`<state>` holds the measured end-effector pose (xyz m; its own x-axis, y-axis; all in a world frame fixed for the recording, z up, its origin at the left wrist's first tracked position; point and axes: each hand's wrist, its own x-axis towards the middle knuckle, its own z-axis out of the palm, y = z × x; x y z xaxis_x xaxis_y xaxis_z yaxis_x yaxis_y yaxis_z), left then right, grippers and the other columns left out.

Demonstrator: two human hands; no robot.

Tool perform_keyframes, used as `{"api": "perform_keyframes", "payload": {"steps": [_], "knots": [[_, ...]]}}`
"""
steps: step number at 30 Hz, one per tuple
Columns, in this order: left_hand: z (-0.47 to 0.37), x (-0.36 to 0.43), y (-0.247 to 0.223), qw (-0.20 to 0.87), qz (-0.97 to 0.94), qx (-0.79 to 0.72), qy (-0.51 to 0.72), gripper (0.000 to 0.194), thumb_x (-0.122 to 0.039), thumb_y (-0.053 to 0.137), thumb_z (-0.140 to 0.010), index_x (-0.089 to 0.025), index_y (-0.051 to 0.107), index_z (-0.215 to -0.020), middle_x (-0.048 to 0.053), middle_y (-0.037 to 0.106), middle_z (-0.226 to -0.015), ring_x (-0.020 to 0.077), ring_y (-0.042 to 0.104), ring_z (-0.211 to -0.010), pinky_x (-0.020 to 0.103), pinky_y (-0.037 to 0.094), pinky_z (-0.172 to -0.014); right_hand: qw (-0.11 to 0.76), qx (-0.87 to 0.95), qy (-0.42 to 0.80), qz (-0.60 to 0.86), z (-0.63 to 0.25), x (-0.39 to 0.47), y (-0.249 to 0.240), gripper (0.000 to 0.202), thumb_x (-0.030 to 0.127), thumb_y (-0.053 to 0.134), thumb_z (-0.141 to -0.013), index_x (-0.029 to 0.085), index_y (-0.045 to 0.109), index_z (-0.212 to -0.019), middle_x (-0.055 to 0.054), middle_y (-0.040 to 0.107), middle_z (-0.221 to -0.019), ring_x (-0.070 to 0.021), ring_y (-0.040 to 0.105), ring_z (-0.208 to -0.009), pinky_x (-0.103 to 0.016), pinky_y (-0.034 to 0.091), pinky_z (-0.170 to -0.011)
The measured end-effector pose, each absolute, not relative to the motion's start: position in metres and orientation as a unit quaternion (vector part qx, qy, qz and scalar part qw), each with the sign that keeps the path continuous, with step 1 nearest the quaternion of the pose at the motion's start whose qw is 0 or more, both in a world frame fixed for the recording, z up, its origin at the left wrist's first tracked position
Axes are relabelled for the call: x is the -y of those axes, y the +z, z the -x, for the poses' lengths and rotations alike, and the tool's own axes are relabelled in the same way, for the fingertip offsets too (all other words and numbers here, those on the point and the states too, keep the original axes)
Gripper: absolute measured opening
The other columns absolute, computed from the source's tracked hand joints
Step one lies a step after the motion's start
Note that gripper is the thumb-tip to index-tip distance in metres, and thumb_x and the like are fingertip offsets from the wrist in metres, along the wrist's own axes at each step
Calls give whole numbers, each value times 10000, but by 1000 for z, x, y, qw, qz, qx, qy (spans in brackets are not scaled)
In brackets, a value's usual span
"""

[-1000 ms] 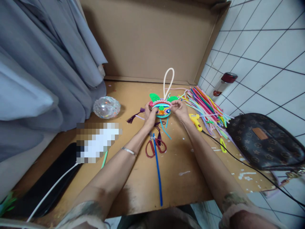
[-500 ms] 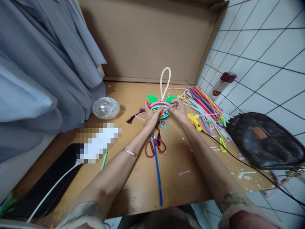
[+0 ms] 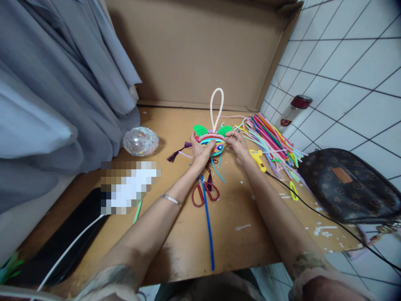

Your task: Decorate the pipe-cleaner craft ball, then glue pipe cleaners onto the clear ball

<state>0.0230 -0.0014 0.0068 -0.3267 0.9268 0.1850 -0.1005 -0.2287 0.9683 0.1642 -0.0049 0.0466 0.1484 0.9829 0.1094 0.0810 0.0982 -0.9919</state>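
Over the brown tabletop (image 3: 175, 251), towards the back, a colourful ornament (image 3: 219, 146) sits with the left grip (image 3: 200, 152) clasping its left side and the right grip (image 3: 237, 147) pinching its edge beside a green leaf (image 3: 224, 130), where too hard a tug could crease the leaf or loosen the pink trim (image 3: 208, 136).

Light was dim; upright brown cardboard panel (image 3: 203, 52) was shadowed left. Blocky white-and-brown pixelated patch (image 3: 130, 190) hid detail. Edges looked stretched.

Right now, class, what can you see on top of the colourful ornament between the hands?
A white loop and two green leaf shapes rise above the colourful ornament. The left hand covers part of its front; what lies beneath cannot be seen.
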Motion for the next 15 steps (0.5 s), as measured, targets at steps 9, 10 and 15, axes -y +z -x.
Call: {"api": "perform_keyframes", "payload": {"steps": [9,10,15], "knots": [[-23,2,9,398,-434,-483,648,940,-258,804,-666,-216,354,-1491,137,569,-1409,297,569,-1318,417,402,-1182,578,522,295,554,-162,1,48,40,269,566,-689,230,565,-698,35,574,-662,-156,530,-674,-280,431,-669],[-23,2,8,398,-434,-485,647,941,-261,807,-665,-220,357,-1490,134,577,-1400,297,568,-1322,410,403,-1181,580,529,268,558,-163,0,47,57,263,534,-715,233,558,-674,30,566,-650,-163,526,-675,-284,425,-672],[-22,2,9,396,-433,-489,646,945,-283,816,-662,-196,366,-1488,150,578,-1400,304,561,-1336,398,398,-1186,550,568,177,586,-173,1,47,200,238,430,-831,265,442,-634,15,493,-619,-187,476,-657,-309,379,-666]]}}
